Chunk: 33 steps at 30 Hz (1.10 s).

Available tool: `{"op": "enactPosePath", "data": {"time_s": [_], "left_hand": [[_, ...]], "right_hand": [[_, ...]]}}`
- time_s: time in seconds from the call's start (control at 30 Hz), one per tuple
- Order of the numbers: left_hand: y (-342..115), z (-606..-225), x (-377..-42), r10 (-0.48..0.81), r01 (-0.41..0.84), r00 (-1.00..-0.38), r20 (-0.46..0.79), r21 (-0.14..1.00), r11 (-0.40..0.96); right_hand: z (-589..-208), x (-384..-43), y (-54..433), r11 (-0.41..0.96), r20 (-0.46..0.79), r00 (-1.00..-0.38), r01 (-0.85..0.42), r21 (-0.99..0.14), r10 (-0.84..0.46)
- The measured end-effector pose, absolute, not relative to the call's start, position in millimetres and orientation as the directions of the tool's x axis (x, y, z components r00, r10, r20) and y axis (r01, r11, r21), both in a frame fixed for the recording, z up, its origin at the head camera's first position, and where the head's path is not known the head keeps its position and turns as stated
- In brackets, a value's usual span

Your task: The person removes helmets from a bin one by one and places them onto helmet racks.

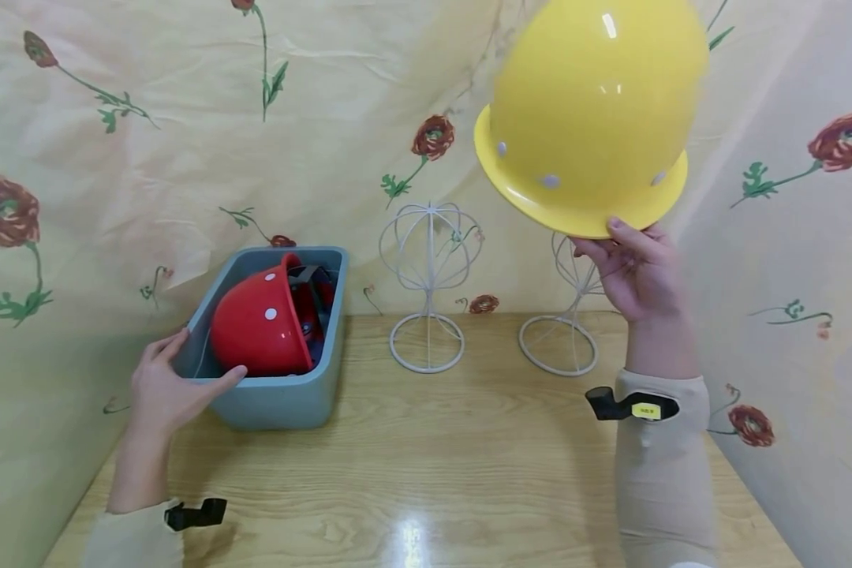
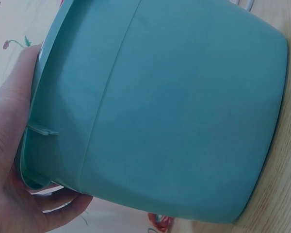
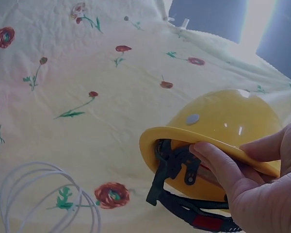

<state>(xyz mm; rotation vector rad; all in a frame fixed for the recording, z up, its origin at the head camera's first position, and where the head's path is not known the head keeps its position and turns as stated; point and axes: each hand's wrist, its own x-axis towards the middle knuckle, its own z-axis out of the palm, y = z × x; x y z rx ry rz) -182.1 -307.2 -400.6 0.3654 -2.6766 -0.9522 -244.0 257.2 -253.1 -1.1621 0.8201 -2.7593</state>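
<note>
A yellow hard hat (image 1: 599, 102) is held up at the right, high in front of the back wall. My right hand (image 1: 642, 272) pinches its brim, thumb on the outer face and fingers beneath. The right wrist view shows the black inner harness (image 3: 172, 165) and strap hanging under the shell. At the left a blue-green plastic bin (image 1: 277, 406) stands on the table. My left hand (image 1: 166, 386) grips the bin's near left corner, thumb over the rim and fingers curled at the outer side. Inside the bin a red hard hat (image 1: 259, 327) lies on its side, dark harness facing right.
A white wire stand (image 1: 429, 288) with a round cage top stands at the back middle of the wooden table (image 1: 426, 442). Another wire stand (image 1: 559, 345) is to its right, partly hidden by the yellow hat and right hand. Flowered cloth (image 1: 341, 118) covers the walls.
</note>
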Motion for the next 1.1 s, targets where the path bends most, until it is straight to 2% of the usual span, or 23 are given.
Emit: {"op": "enactPosePath", "data": {"time_s": [0.47, 0.8, 1.1], "left_hand": [[-308, -400, -182, -0.322, -0.14, -0.93, 0.177, 0.64, 0.756], [-307, -401, -182, -0.321, -0.15, -0.933, 0.163, 0.636, 0.757], [-307, -401, -182, -0.321, -0.138, -0.931, 0.173, 0.647, 0.749]], "right_hand": [[-263, -241, 299, -0.891, 0.613, -0.763, -0.114, -0.441, -0.206], [-274, -240, 313, -0.858, 0.576, -0.804, -0.189, -0.478, -0.144], [-281, -241, 325, -0.884, 0.51, -0.85, -0.132, -0.449, -0.132]]}}
